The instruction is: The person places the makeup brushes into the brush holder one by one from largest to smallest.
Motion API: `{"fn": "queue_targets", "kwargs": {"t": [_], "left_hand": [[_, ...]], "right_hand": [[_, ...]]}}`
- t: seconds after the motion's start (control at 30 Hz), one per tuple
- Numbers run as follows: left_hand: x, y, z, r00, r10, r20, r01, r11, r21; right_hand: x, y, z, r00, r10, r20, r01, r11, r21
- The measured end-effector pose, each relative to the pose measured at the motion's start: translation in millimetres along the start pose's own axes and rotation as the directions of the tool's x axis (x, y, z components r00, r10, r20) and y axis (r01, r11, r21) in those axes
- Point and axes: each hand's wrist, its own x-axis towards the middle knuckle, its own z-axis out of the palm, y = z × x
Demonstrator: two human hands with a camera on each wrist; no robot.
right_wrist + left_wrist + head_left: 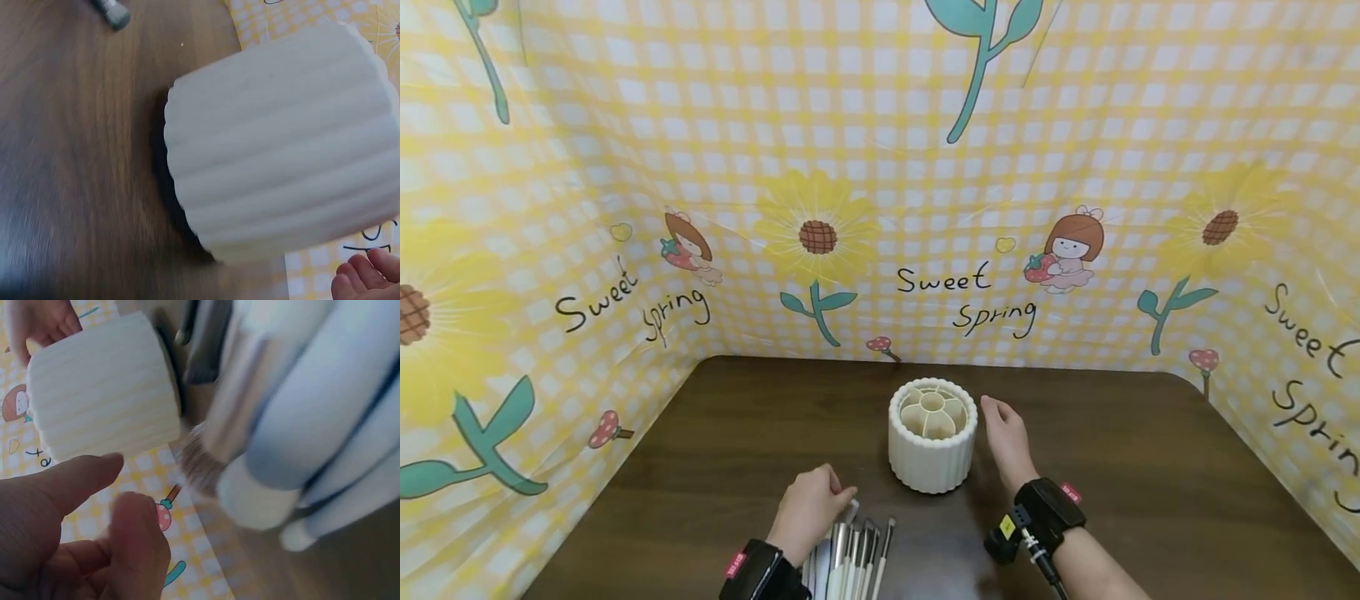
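Observation:
A cream round holder (931,458) with a scalloped rim stands upright, its inside split into petal-shaped compartments around a centre ring. My right hand (1007,437) is beside its right side, fingers loosely bent and holding nothing. Low in the head view lie several makeup brushes (850,558) side by side, tips pointing away from me. Over their tips hangs my left hand (811,507), with a gap between thumb and finger in the left wrist view. Blurred brushes (281,444) fill the right of that view. The right wrist view shows the holder's ribbed wall (281,137) and my right fingers (359,275).
The dark wooden table (760,417) is enclosed at the back and sides by a yellow checked cloth (880,208) printed with flowers. One brush tip (115,14) shows at the top of the right wrist view. A wrist camera's cable (1041,558) runs along my right forearm.

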Motion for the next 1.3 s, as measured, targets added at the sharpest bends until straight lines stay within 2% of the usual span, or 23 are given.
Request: {"fn": "queue_targets", "kwargs": {"t": [0.23,0.43,0.53,0.8,1.0,1.1,1.3], "left_hand": [[-17.9,-3.1,6.6,0.997,0.007,0.073,-0.003,0.999,-0.054],[-17.7,-1.5,5.6,0.992,-0.032,0.122,0.037,0.999,-0.038],[-17.6,-0.8,5.1,0.992,-0.05,0.118,0.051,0.999,-0.01],[-21.3,-0.6,10.9,0.997,-0.07,0.042,0.066,0.993,0.101],[-23.1,1.6,16.2,0.998,-0.059,-0.004,0.059,0.992,0.113],[-22.8,2.6,16.0,0.998,-0.059,-0.006,0.06,0.994,0.094],[-21.5,3.8,11.5,0.996,-0.074,0.047,0.071,0.996,0.052]], "right_hand": [[5.2,3.1,9.1,0.999,0.017,0.036,-0.02,0.996,0.085],[9.3,3.5,19.9,0.998,0.017,0.053,-0.022,0.996,0.086],[10.1,3.8,25.1,0.999,0.015,0.051,-0.019,0.997,0.077],[10.6,3.7,34.4,0.998,0.034,0.046,-0.038,0.993,0.108],[9.0,2.5,36.6,0.998,0.048,0.034,-0.053,0.99,0.134],[7.8,2.1,35.9,0.999,0.05,0.021,-0.052,0.989,0.138],[6.0,3.5,29.1,0.998,0.054,0.033,-0.058,0.989,0.139]]}}
